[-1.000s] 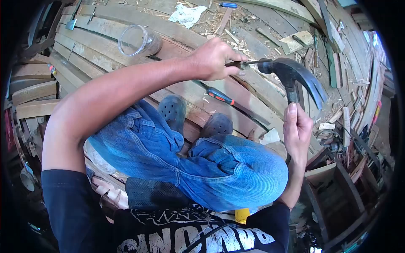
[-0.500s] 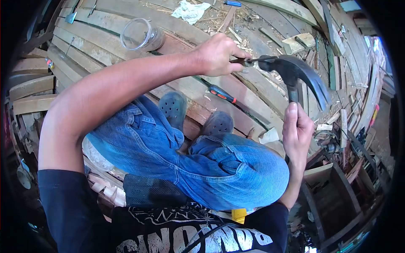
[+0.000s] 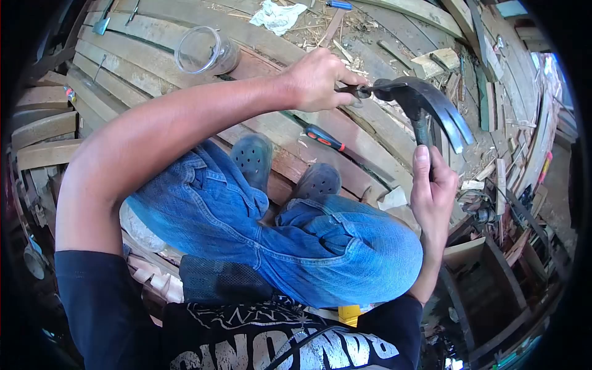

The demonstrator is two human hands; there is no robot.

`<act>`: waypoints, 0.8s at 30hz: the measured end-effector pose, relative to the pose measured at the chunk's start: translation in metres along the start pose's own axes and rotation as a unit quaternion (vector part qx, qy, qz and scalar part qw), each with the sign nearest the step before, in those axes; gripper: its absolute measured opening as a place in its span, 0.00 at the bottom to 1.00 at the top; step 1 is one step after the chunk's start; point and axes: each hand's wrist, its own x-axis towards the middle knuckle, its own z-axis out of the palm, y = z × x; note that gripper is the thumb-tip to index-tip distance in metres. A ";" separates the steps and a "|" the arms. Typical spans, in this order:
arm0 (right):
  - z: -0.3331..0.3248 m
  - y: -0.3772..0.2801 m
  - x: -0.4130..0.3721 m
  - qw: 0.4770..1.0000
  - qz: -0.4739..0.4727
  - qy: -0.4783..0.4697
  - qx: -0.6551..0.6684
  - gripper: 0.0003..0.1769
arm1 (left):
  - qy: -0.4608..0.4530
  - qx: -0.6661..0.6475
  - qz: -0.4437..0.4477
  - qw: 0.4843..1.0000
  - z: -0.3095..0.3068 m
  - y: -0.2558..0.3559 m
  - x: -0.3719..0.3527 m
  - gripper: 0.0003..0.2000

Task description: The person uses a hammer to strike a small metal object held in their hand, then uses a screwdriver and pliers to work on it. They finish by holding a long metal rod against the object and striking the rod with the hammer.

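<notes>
My right hand (image 3: 435,185) is wrapped round the handle of a claw hammer (image 3: 425,95), its thumb laid along the grip. The hammer's face points left and its claw points right and down. My left hand (image 3: 320,83) pinches a small dark metal piece (image 3: 362,92) with a rounded end; its kind I cannot tell. The hammer face is right at that piece's end, overlapping it in this view. Below my left hand, a tool with a black and orange handle (image 3: 325,137) lies on the wooden boards (image 3: 259,123).
A clear plastic jar (image 3: 206,52) stands on the boards at the upper left. A crumpled white cloth (image 3: 277,17) and a blue object (image 3: 339,4) lie at the back. Wood offcuts (image 3: 435,61) and shavings litter the far right. A wooden box frame (image 3: 487,290) sits at the lower right.
The hammer head has shifted slightly left towards the metal piece in my left hand, and its claw has swung left. My left hand stays nearly in place.
</notes>
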 end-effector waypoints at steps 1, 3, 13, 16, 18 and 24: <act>0.000 0.000 0.000 1.000 0.009 -0.006 0.013 0.21 | -0.006 0.011 -0.002 1.000 0.000 0.000 0.000 0.17; 0.002 -0.002 0.000 1.000 0.008 -0.005 0.019 0.21 | -0.011 0.019 -0.004 1.000 0.000 0.000 0.000 0.17; 0.001 -0.004 0.001 1.000 -0.010 0.020 0.009 0.21 | -0.037 0.032 -0.032 0.998 -0.006 0.004 0.002 0.17; 0.002 0.005 0.000 1.000 0.008 0.002 -0.011 0.21 | -0.018 0.014 -0.015 1.000 -0.002 0.001 0.003 0.17; 0.001 0.004 -0.001 1.000 0.011 0.006 0.018 0.21 | -0.013 0.008 -0.018 1.000 -0.004 0.002 0.001 0.17; 0.004 -0.001 0.002 0.999 -0.010 0.013 -0.042 0.23 | -0.010 0.024 0.005 1.000 -0.002 0.001 0.002 0.16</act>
